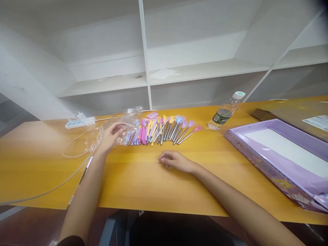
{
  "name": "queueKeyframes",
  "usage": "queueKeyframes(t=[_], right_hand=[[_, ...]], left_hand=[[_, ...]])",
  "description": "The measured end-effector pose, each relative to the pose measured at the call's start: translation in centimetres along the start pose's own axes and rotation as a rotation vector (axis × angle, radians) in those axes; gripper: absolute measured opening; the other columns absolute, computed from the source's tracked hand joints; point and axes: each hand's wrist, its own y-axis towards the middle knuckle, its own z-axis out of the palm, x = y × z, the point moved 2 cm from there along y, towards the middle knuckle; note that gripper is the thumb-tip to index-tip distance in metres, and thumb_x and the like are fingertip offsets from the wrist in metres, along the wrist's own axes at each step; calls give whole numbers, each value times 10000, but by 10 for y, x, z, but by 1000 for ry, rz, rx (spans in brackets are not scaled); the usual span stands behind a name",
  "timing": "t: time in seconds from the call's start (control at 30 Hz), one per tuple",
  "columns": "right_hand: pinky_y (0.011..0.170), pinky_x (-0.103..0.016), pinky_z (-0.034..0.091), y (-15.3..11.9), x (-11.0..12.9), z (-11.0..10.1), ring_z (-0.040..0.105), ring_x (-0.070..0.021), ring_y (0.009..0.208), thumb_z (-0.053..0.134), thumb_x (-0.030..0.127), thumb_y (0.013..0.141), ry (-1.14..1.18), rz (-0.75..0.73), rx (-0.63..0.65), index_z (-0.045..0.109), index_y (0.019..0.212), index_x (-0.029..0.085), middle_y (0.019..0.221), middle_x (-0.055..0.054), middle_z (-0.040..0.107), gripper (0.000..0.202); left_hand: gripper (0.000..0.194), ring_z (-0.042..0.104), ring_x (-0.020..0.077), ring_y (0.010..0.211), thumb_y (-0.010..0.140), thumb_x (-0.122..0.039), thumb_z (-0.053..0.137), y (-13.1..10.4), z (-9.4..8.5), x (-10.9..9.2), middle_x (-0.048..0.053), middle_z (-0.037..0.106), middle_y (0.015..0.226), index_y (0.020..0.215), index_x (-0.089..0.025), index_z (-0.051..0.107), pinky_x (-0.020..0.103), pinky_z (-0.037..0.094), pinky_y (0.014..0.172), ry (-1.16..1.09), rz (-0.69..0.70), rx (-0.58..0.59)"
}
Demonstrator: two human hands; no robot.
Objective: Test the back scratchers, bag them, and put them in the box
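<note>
A row of small back scratchers (160, 131) with hand-shaped heads in pink, purple, yellow and blue lies on the table; many show metal rods and coloured handles. My left hand (112, 134) is at the left end of the row, its fingers curled on a crinkled clear plastic bag (132, 114). The bag spreads to both sides of that hand and partly covers the leftmost scratchers. In front of the row my right hand (176, 161) rests on the table, fingers loosely curled in, with nothing visible in them.
On the yellow wooden table (143, 184) stands a water bottle (225, 112) right of the scratchers. Farther right lie a purple box tray (266, 171) and a cardboard box (294, 111). A power strip (80, 122) and white cable (51, 190) are on the left. White shelves (200, 73) rise behind.
</note>
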Motion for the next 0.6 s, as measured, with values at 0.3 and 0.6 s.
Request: queueKeyframes(t=[0.3, 0.6], right_hand=[[752, -320, 560, -1, -1, -2, 675, -155, 774, 725, 778, 870, -51, 16, 36, 675, 1082, 147, 928, -70, 705, 668], [772, -326, 563, -1, -3, -2, 677, -160, 799, 718, 749, 895, -76, 14, 43, 681, 1084, 153, 953, -72, 705, 627]], left_hand=[[620, 578, 158, 705, 841, -295, 682, 44, -34, -8, 7, 612, 875, 1459, -255, 655, 293, 495, 686, 209, -53, -71], [542, 649, 240, 805, 795, -182, 564, 48, -17, 16, 51, 717, 876, 1289, -232, 781, 361, 530, 848, 695, -119, -20]])
